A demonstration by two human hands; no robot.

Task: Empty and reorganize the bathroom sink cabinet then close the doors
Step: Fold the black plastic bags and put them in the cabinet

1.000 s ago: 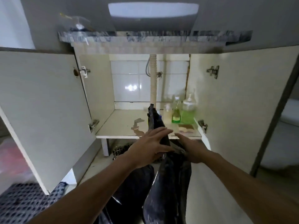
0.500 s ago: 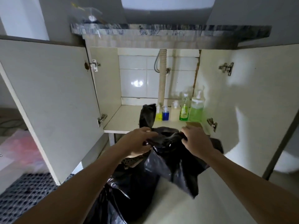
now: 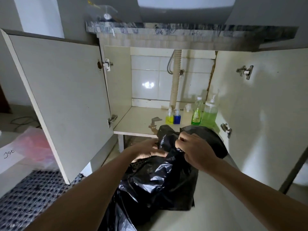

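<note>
Fingers (image 3: 180, 139) around black bag (image 3: 160, 179)

Cabinet (image 3: 121, 80) stands open, both doors swung wide. Black plastic bag (image 3: 160, 177) is gripped at its bunched top by left hand (image 3: 146, 150) and right hand (image 3: 196, 152). Five bottles (image 3: 196, 112) are clustered upright on the shelf just beyond the right hand.

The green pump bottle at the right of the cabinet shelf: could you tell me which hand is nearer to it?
Right. The right hand grips the black bag just below and in front of the green pump bottle; the left hand holds the bag farther left.
</note>
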